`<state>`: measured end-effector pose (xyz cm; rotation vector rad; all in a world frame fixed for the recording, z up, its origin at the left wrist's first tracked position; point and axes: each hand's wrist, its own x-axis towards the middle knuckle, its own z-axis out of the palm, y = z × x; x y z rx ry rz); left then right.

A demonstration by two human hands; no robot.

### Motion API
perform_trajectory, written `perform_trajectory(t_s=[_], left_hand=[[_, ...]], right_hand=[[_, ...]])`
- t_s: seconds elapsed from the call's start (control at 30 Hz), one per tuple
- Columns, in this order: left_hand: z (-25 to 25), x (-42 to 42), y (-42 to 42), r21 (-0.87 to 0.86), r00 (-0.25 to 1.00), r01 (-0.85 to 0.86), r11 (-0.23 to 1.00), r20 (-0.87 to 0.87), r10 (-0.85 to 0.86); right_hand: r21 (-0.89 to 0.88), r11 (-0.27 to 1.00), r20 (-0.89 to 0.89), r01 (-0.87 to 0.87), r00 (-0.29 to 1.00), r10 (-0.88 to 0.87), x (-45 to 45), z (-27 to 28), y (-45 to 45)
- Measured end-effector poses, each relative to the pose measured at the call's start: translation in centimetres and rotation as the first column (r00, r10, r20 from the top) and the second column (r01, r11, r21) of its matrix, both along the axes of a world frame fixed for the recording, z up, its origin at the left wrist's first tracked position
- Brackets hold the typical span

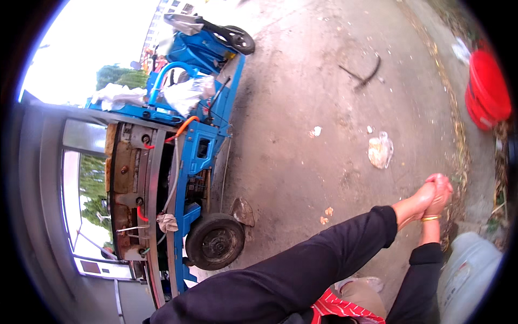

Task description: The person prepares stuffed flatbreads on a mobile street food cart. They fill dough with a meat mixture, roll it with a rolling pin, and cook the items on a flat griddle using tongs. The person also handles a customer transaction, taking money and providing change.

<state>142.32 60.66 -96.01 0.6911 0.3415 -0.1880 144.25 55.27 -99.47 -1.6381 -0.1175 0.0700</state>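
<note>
My left hand and my right hand are pressed together at the right, over the ground. Both look wet and reddish. Their fingers overlap, so whether anything lies between the palms is hidden. A gold-coloured bracelet circles my right wrist, and both dark sleeves end above the wrists. Left of the hands, a clear plastic bag with pale contents lies on the concrete ground. Below them at the right stands a pale, translucent plastic container.
A blue cargo tricycle with a metal-framed food stall stands at the left, its rear wheel near a stone. A red bucket is at the upper right. Scraps and a dark curved piece lie on the ground.
</note>
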Motion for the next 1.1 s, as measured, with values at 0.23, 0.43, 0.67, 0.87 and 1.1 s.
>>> perform_trajectory(t_s=[0.23, 0.43, 0.67, 0.87, 1.1], left_hand=[[16.9, -6.7, 11.8, 0.045, 0.909, -0.417, 0.908, -0.012, 0.418], [34.3, -16.3, 22.7, 0.102, 0.716, -0.696, 0.711, 0.029, 0.697], [45.0, -20.6, 37.1, 0.286, 0.559, -0.812, 0.509, 0.13, 0.819], [56.0, -33.8, 46.3, 0.58, 0.601, -0.636, 0.509, -0.04, 0.798], [51.8, -48.7, 49.3, 0.623, 0.348, -0.564, 0.542, -0.416, 0.84]], right_hand=[[0.048, 0.984, 0.094, -0.174, 0.981, 0.169, -5.6, 15.3, 13.6], [-0.048, 0.727, 0.166, -0.685, 0.712, 0.682, -12.0, 37.2, 25.6], [0.212, 0.441, 0.208, -0.872, 0.481, 0.852, -15.8, 47.4, 41.6], [-0.245, 0.412, -0.358, -0.877, 0.477, 0.803, -8.7, 51.7, 52.4], [-0.884, -0.288, -0.462, -0.367, 0.595, 0.658, 8.4, 45.8, 54.4]])
